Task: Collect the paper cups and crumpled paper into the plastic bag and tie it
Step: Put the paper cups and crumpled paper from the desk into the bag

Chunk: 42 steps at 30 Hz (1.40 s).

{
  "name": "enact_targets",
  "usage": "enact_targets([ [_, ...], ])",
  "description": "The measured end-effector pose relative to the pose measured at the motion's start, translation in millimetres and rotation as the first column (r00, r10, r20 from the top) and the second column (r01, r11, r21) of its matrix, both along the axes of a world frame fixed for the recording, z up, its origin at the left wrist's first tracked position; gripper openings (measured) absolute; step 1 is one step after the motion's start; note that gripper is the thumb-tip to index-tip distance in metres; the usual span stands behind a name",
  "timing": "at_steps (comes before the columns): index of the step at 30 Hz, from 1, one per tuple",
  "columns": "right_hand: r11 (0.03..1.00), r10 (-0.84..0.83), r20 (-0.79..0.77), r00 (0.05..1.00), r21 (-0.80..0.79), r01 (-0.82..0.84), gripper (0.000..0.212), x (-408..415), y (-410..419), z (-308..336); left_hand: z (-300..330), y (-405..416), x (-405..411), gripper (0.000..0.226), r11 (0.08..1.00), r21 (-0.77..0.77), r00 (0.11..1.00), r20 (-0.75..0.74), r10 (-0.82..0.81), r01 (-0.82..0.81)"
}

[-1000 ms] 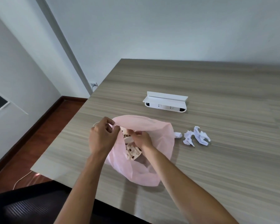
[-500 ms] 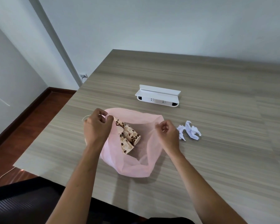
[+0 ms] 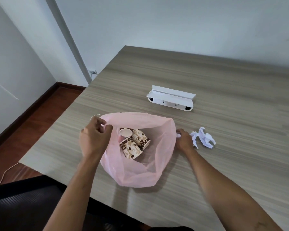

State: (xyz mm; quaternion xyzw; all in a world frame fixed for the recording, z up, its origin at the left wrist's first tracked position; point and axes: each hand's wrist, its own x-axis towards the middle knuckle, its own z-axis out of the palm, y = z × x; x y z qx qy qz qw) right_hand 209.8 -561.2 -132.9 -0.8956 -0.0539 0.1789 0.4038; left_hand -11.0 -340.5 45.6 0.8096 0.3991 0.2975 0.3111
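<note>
now the right hand point(image 3: 184, 140) is leaving the bag mouth, where it was a second ago, and is reaching out over the table point(image 3: 223, 90) to the crumpled paper point(image 3: 204, 138); its fingers are curling round a small white scrap at the near edge of that pile, though how firmly is hard to tell. the left hand point(image 3: 94, 139) is still pinching the rim of the pink plastic bag point(image 3: 135, 172), keeping the mouth held wide. that is suggesting the cups are done with and the paper is what is left, with the tying yet to come. the bag is lying on the table near the front edge, thin and translucent, slumping in soft folds. three paper cups point(image 3: 134, 143) with a coffee-bean print are lying on their sides inside it, touching one another. the remaining paper is sitting just beside the bag on its right, white and sharply creased.
</note>
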Motion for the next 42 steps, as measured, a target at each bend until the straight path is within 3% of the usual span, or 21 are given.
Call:
enact_targets([
  [3,0.994,-0.097,0.005,0.995,0.041,0.097,0.024,-9,1,-1,1,0,-4,0.011,1.0,-0.002,1.0,0.002,0.017,-0.017],
  [10,0.888,-0.382,0.0,0.924,0.278,0.367,0.022,-29,-4,47,1,15,-13,0.008,0.992,-0.055,0.991,0.065,0.119,-0.116],
  [14,0.795,-0.431,0.057,0.901,0.496,0.35,0.014,-53,-2,104,10,22,-17,0.009,0.981,-0.063,0.973,0.13,0.19,-0.183],
  [17,0.763,-0.335,0.115,0.935,0.615,0.198,0.015,-86,4,142,19,20,-16,0.011,0.974,-0.093,0.959,0.181,0.219,-0.205],
  [20,0.759,-0.106,0.158,0.982,0.651,-0.023,0.019,-130,11,161,24,13,-13,0.007,0.977,-0.114,0.961,0.193,0.2,-0.18],
  [24,0.877,0.192,0.093,0.977,0.43,-0.214,0.019,-165,30,148,20,12,-12,0.005,0.983,-0.135,0.976,0.161,0.149,-0.128],
  [27,0.922,0.311,0.062,0.948,0.222,-0.317,0.024,-166,51,132,11,11,-11,0.015,0.992,-0.123,0.993,0.111,0.036,-0.022],
  [31,0.847,0.473,0.017,0.881,0.265,-0.46,0.037,-157,90,123,7,-3,-8,0.016,0.994,-0.071,0.996,0.038,-0.076,0.078],
  [34,0.783,0.603,-0.016,0.797,0.202,-0.588,0.038,-150,101,119,7,-9,-3,0.01,0.99,-0.095,0.993,0.057,-0.103,0.108],
  [39,0.841,0.405,0.023,0.914,0.382,-0.383,0.019,-126,54,126,4,-8,4,0.01,0.987,-0.117,0.992,0.074,-0.103,0.111],
  [42,0.92,0.096,0.16,0.982,0.362,-0.149,0.033,-102,28,117,3,-18,15,0.011,0.982,-0.113,0.988,0.038,-0.147,0.15],
])
